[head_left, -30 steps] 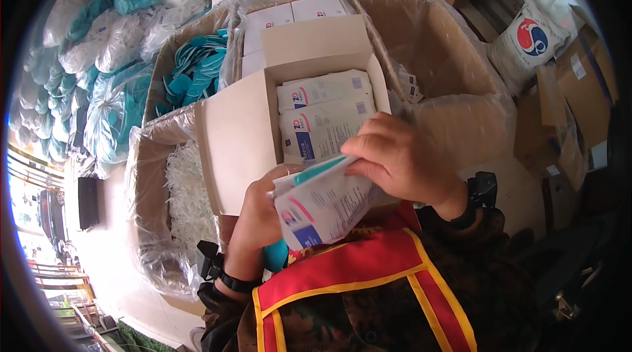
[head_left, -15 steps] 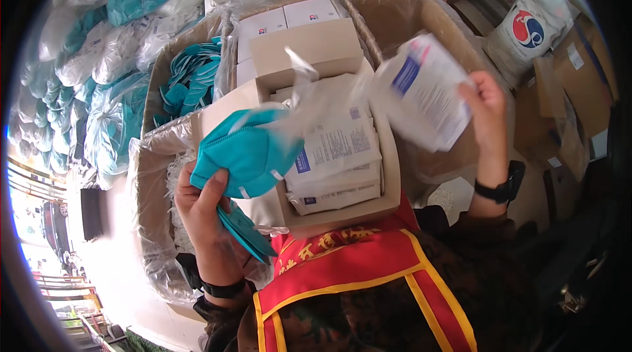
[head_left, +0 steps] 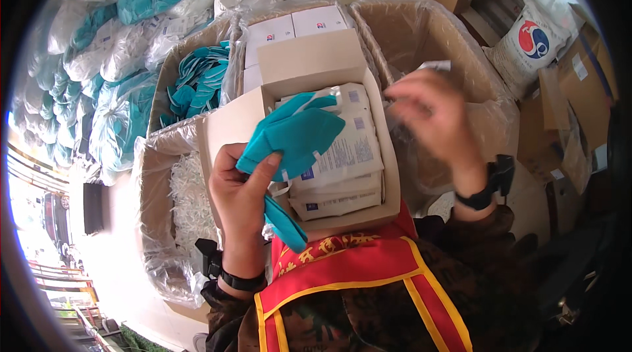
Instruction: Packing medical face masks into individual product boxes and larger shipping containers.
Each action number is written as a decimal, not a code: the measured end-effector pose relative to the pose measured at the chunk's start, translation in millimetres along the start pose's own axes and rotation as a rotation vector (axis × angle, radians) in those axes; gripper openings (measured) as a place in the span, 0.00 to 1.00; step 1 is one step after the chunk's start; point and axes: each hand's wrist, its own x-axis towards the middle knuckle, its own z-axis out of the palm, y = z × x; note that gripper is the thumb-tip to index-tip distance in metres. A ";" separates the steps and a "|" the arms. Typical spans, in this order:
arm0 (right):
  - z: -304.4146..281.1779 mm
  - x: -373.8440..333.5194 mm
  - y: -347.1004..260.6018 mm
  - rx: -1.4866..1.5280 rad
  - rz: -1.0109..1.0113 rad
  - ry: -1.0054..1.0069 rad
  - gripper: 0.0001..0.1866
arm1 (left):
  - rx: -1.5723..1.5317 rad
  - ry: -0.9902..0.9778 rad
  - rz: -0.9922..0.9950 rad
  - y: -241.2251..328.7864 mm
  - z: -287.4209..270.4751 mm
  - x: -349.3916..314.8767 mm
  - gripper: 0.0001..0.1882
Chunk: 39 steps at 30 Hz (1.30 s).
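My left hand point(head_left: 247, 184) is closed on several teal face masks point(head_left: 296, 141). Some masks fan out above the thumb, and another teal piece hangs below the hand. They overlap the left side of an open cardboard box point(head_left: 392, 184), which is filled with stacked white printed packets point(head_left: 345, 148). To the right of this box, my right hand point(head_left: 428, 105) hangs over a lined carton, blurred by motion. Its fingers point left and look apart, with nothing visible between them. A small white packet edge point(head_left: 436, 64) shows just beyond that hand, mostly hidden.
Large plastic-lined cartons surround the box: one with loose teal masks point(head_left: 197, 82), one with white straps point(head_left: 191, 194), one with white boxes point(head_left: 270, 32), and a brown one point(head_left: 421, 16) at right. Bagged masks point(head_left: 118, 115) are piled left. A white sack point(head_left: 530, 39) stands far right.
My right hand has swung left and let go of the white packets it held. My left hand has moved right with the masks, over the box. The loose clear wrapping has left the middle.
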 end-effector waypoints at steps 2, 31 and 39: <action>28.9 5.6 -31.4 0.082 -0.097 -0.013 0.12 | 0.019 -0.049 -0.003 3.6 11.0 -3.3 0.11; 73.9 -9.5 -78.7 0.136 -0.289 -0.176 0.10 | -0.645 0.128 -0.194 -11.1 -11.8 21.1 0.29; 96.0 -22.4 -88.7 0.304 -0.345 -0.371 0.11 | -0.397 0.119 -0.178 -21.5 -9.3 7.6 0.26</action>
